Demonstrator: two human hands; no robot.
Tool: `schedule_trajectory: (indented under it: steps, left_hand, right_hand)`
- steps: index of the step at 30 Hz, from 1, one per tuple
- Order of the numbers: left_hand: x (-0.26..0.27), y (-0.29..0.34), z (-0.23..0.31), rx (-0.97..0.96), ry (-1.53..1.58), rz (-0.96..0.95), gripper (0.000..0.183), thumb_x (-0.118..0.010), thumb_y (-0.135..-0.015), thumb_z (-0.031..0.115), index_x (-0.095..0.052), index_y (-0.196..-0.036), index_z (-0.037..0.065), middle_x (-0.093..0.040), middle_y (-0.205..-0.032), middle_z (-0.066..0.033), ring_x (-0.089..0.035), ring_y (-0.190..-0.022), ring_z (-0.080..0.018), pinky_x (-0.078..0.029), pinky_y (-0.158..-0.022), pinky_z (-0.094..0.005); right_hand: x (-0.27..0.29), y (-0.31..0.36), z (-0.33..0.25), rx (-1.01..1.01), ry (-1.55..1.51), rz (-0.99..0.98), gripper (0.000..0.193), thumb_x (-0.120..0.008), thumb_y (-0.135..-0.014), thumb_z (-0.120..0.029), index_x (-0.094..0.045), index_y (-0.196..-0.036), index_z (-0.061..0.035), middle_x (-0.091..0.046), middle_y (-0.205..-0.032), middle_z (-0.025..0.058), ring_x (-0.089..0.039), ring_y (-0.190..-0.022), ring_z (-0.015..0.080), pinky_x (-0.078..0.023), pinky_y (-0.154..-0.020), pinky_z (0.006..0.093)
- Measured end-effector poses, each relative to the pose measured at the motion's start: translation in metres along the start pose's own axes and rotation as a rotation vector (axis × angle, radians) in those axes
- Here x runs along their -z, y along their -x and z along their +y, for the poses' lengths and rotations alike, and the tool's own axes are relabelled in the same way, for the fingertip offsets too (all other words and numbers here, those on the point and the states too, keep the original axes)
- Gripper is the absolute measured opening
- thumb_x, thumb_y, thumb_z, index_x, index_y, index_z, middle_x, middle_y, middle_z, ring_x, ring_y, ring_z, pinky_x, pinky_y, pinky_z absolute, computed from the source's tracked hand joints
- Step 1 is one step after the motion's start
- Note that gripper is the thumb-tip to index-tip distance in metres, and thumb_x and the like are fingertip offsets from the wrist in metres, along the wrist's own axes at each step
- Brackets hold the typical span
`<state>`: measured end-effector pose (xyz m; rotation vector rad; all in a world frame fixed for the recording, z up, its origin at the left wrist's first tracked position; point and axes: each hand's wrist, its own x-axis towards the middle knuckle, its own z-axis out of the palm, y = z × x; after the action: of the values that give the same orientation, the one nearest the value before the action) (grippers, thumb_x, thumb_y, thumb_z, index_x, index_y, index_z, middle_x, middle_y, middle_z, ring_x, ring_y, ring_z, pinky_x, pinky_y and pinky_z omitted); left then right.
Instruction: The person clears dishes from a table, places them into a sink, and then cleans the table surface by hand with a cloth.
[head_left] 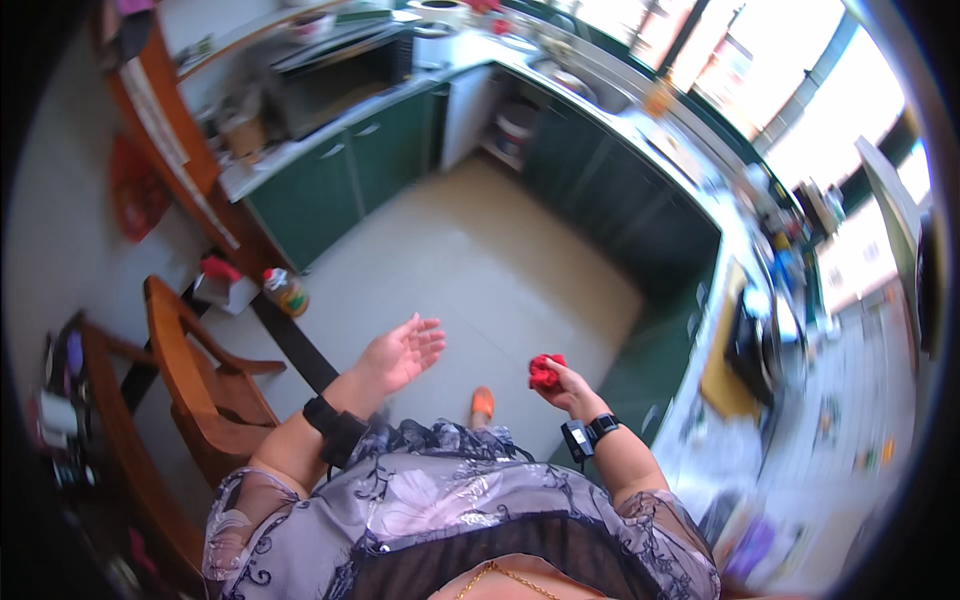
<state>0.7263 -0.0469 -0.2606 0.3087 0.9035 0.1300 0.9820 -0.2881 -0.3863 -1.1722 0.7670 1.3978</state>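
Observation:
Crumpled in my right hand (572, 388) is a red cloth (546, 372), with the fingers wrapped round its side. My left hand (402, 356) is held out in front of me with the palm turned up and the fingers stretched; nothing lies in it. Both hands hang in the air above the pale floor (440, 270), apart from each other. The cloth's far side and some right fingertips are hidden.
Green cabinets (620, 200) with a light countertop (690, 180) bend round the floor ahead and right. A wooden chair (205, 390) stands at left, near an oil bottle (286, 292) on the floor. A dark wok (750, 335) sits on the right counter.

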Motion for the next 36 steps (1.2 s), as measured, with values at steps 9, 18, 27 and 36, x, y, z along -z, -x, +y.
schedule_trajectory:
  steps: [9,18,27,36]
  left_hand:
    - [0.012,0.079,-0.063,-0.382,0.344,0.335,0.039,-0.049,-0.099,0.037,-0.057,-0.120,0.006,-0.062,-0.116,-0.0126,-0.061,-0.104,-0.0230,-0.050,-0.087,-0.0344]
    - [0.003,0.151,-0.105,-0.483,0.245,0.269,0.039,-0.050,-0.099,0.036,-0.056,-0.121,0.004,-0.063,-0.114,-0.0122,-0.061,-0.104,-0.0205,-0.049,-0.089,-0.0313]
    - [0.031,0.353,-0.337,-0.389,0.355,0.205,0.036,-0.056,-0.096,0.031,-0.054,-0.119,0.004,-0.059,-0.114,-0.0127,-0.058,-0.101,-0.0210,-0.047,-0.088,-0.0307]
    - [0.057,0.538,-0.625,-0.435,0.724,0.362,0.034,-0.051,-0.099,0.031,-0.055,-0.121,0.005,-0.063,-0.109,-0.0112,-0.061,-0.097,-0.0218,-0.052,-0.083,-0.0320]
  right_hand:
    - [-0.222,-0.021,-0.306,0.742,0.184,-0.399,0.055,-0.049,-0.097,-0.042,-0.038,-0.134,-0.0033,-0.050,-0.128,0.0209,-0.056,-0.113,0.0309,-0.051,-0.094,0.0421]
    - [-0.092,0.018,-0.201,0.584,0.875,-0.338,0.053,-0.045,-0.097,-0.055,-0.063,-0.098,-0.0050,-0.066,-0.087,0.0078,-0.066,-0.085,0.0199,-0.044,-0.066,0.0264]
    - [0.069,0.266,0.106,0.488,1.010,-0.404,0.034,-0.045,-0.100,-0.015,-0.047,-0.129,0.0020,-0.061,-0.088,0.0145,-0.068,-0.090,0.0292,-0.056,-0.081,0.0340]
    - [0.104,0.312,0.267,0.092,0.905,-0.334,0.071,-0.040,-0.090,-0.069,-0.048,-0.126,-0.0083,-0.050,-0.124,0.0148,-0.051,-0.108,0.0305,-0.044,-0.087,0.0482]
